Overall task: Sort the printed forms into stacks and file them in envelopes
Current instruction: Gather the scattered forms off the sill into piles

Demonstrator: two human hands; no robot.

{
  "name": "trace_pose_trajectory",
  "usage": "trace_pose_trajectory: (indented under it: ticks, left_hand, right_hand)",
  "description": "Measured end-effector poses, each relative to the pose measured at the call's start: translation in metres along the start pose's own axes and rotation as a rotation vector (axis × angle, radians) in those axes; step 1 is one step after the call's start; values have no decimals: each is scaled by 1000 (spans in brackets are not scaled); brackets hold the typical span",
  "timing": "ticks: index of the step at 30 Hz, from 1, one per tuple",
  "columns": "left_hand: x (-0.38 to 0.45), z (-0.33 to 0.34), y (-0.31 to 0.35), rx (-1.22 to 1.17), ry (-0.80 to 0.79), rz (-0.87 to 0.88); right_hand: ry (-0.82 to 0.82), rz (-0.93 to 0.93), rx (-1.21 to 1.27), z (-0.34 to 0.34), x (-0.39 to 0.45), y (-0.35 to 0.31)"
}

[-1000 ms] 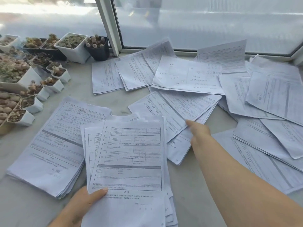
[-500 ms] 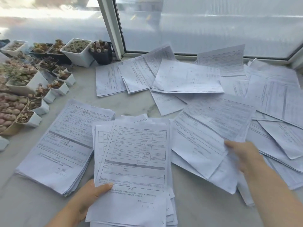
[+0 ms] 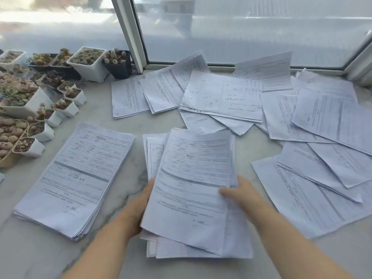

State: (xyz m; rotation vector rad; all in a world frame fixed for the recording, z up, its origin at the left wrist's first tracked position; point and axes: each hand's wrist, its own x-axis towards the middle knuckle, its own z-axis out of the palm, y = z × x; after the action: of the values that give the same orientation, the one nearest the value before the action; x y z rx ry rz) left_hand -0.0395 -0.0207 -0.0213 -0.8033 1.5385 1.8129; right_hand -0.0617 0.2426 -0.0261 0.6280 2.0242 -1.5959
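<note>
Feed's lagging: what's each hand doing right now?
Left hand: grips the middle stack's left edge.
Right hand: pinches the top form's right edge.

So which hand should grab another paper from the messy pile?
Probably the right hand. The scattered forms lie on its side, while the left hand grips the middle stack at its left edge and can keep steadying it.

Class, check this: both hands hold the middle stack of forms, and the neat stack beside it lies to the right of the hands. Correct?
One error: the neat stack lies to the left of the hands, as the head view shows. The left hand and right hand do hold the middle stack.
</note>
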Motion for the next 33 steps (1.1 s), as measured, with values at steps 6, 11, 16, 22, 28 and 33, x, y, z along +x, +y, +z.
trace_pose_trajectory:
  ticks: [6, 11, 16, 22, 28, 33]
  left_hand:
    - [3, -6, 5, -70, -181, -112]
    - [8, -10, 14, 25, -92, -42]
    - [10, 21, 15, 229, -34, 10]
    - [2, 18, 8, 120, 91, 227]
    - [-30, 33, 36, 12, 81, 514]
    - [-66, 51, 97, 114, 252, 817]
  right_hand:
    - [236, -136, -57, 11, 4, 6]
    - [377, -201, -130, -14, 5, 8]
    - [241, -276, -256, 12, 9, 11]
    - [262, -111, 71, -28, 19, -4]
    - [-146, -289, 400, -37, -4, -60]
    - [-228, -688, 390, -49, -39, -121]
